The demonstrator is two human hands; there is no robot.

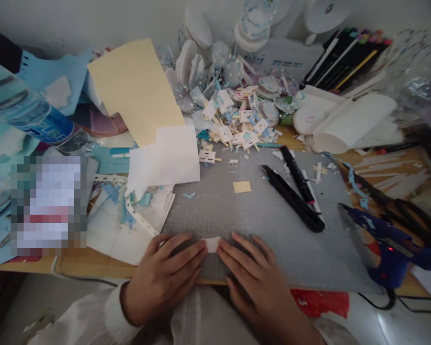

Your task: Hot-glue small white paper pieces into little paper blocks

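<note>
A small white piece of paper (212, 245) sits at the front of the grey cutting mat (215, 211), between my two hands. My left hand (167, 273) has its fingertips closed on the left end of the paper. On its right end, the fingertips of my right hand (256, 278) are closed in the same way. Both thumbs are partly hidden. Farther back on the mat lies a small cream paper rectangle (242, 187). A small paper figure with a drawn face (207, 156) lies behind it, to the left.
Right of the hands lie a black utility knife (294, 199), a black marker (296, 173), scissors (398, 206) and a blue glue gun (391, 239) with a red light. Paper figures (249, 116) are heaped at the back. White paper (165, 160) and a bottle (39, 112) stand left.
</note>
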